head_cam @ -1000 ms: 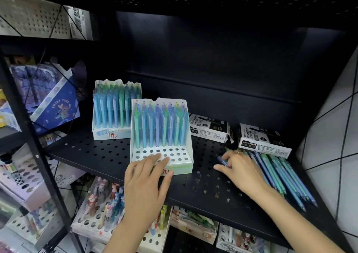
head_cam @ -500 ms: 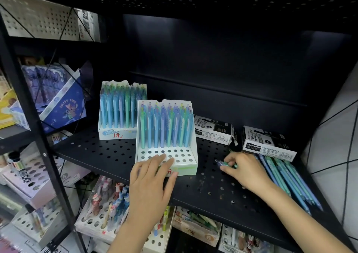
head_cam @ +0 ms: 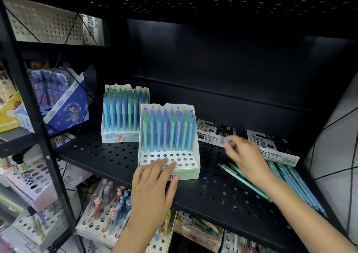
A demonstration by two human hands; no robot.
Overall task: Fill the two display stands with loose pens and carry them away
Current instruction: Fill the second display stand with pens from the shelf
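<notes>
Two white display stands sit on the black perforated shelf. The rear stand is packed with blue and green pens. The front stand has pens in its back rows and bare holes in its front rows. My left hand lies flat on the front stand's front edge, fingers spread, holding nothing. My right hand is lifted above the pile of loose pens at the right, pinching one pen whose pale end sticks out left; it is motion-blurred.
Two black-and-white marker boxes lie behind the loose pens. A black shelf post stands left, with a blue carton beyond it. Below the shelf are more perforated stands with figure pens. A white tiled wall closes the right.
My right hand has risen from the shelf with one pen and moved slightly up and back, uncovering a green pen on the shelf. My left hand has stayed on the front stand.
</notes>
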